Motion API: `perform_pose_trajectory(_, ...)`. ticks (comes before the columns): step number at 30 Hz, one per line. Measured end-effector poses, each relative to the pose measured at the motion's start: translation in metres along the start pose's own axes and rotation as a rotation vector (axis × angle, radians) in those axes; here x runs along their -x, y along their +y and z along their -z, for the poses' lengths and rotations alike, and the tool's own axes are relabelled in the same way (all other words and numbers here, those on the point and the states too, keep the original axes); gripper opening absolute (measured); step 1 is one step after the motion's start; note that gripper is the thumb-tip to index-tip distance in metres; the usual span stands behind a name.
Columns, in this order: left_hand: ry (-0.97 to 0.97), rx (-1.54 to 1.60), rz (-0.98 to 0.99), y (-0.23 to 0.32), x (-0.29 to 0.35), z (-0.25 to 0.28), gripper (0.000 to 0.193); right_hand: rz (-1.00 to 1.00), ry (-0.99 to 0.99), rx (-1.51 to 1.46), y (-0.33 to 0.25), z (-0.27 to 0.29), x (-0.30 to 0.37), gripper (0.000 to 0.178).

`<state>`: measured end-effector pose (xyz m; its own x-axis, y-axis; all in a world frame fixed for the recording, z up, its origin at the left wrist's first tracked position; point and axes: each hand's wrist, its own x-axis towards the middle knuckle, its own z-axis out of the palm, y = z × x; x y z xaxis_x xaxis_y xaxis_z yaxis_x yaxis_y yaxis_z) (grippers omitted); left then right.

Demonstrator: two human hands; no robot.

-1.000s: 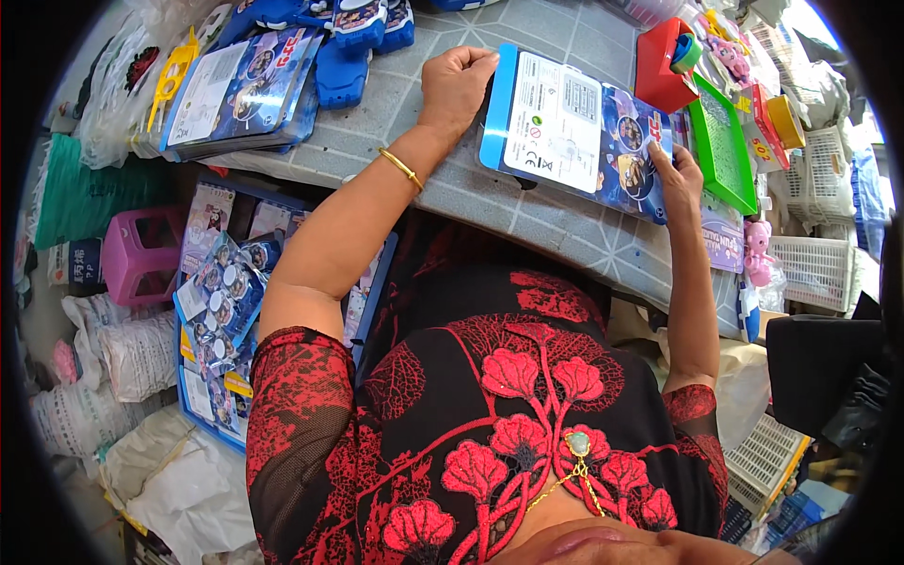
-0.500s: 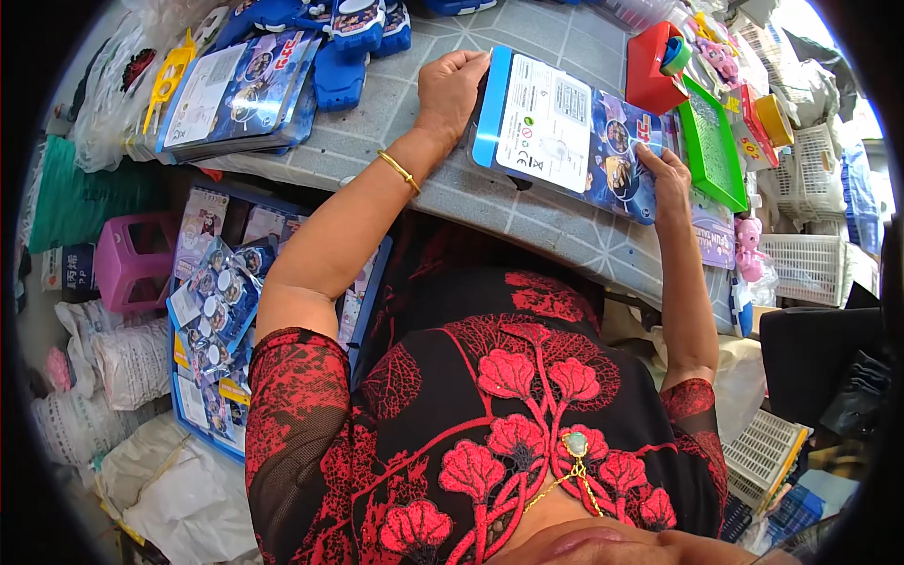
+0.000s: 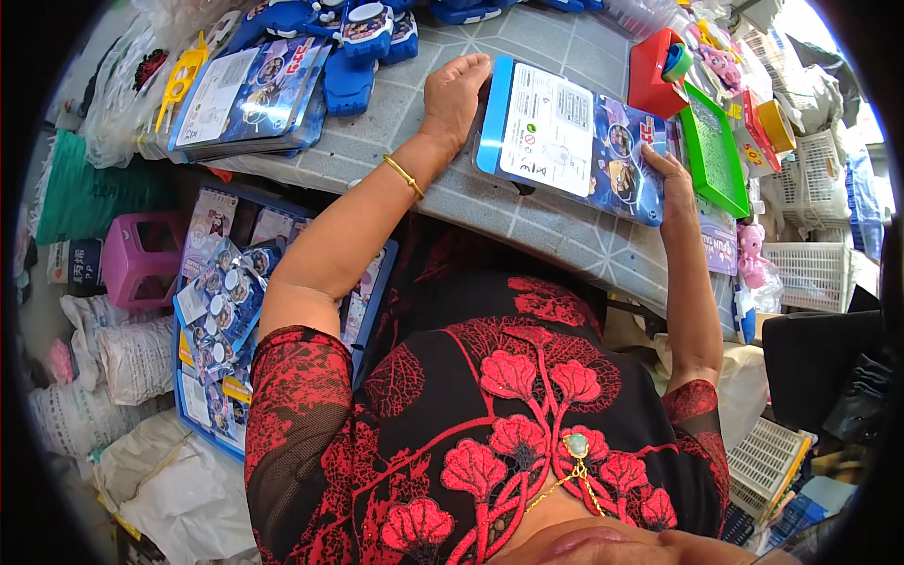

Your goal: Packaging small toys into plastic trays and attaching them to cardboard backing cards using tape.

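the right hand (image 3: 667, 179) holds the right end of a blue printed card (image 3: 581, 132), its thumb lying on top of the picture side. the left hand (image 3: 456, 99) is just beside the card's left end, fingers drawn together; i cannot tell whether it grips the edge or only rests there. the card lies over the front part of the gray tiled bench (image 3: 556, 33), slanting down to the right, with its white panel facing up. a gold bracelet (image 3: 403, 177) circles the left wrist.

on the left of the bench sits a stack of cards (image 3: 247, 94) of the same look, with a yellow plastic piece (image 3: 184, 75) beside it and blue toys (image 3: 350, 83) near its right side. past the card's right end are a red box (image 3: 653, 80) with a green tape roll (image 3: 676, 62) in it, a green tray (image 3: 731, 200) and a yellow tape roll (image 3: 776, 125). a pink toy (image 3: 750, 243) lies near the tray's lower end.

below the bench, on the left, a blue bin (image 3: 374, 297) holds packaged goods (image 3: 221, 301), next to a pink stool (image 3: 141, 250). a white basket (image 3: 810, 275) stands at the far right.
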<state>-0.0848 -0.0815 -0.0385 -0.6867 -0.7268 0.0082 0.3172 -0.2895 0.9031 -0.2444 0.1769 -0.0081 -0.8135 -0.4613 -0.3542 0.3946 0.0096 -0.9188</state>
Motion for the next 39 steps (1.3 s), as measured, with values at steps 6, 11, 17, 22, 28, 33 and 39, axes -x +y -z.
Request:
perform_pose_trajectory(6, -0.064, -0.065, -0.026, -0.004, -0.003, 0.004, 0.031, -0.015, -0.121, 0.134, 0.000, 0.024, 0.001, 0.020)
perform_pose_trajectory(11, -0.067, -0.101, -0.028, -0.006, -0.003, 0.005, 0.031, -0.028, -0.045, 0.037, -0.001, 0.008, 0.002, 0.017)
perform_pose_trajectory(17, -0.077, -0.189, -0.052, -0.008, -0.006, 0.009, 0.032, -0.029, -0.025, 0.110, -0.004, 0.003, -0.004, 0.018)
perform_pose_trajectory(22, -0.097, -0.191, -0.138, 0.004, 0.015, 0.011, 0.024, 0.022, -0.086, 0.172, 0.001, 0.009, -0.012, 0.022)
perform_pose_trajectory(28, -0.192, -0.446, -0.210, 0.020, 0.075, 0.032, 0.017, 0.038, -0.081, 0.128, 0.005, 0.008, -0.016, 0.021)
perform_pose_trajectory(33, -0.296, -0.472, -0.280, 0.027, 0.082, 0.038, 0.019, 0.043, -0.074, 0.122, 0.007, 0.008, -0.017, 0.022)
perform_pose_trajectory(39, -0.371, -0.503, -0.224, 0.030, 0.074, 0.041, 0.020, 0.032, -0.064, 0.143, 0.005, 0.004, -0.015, 0.022)
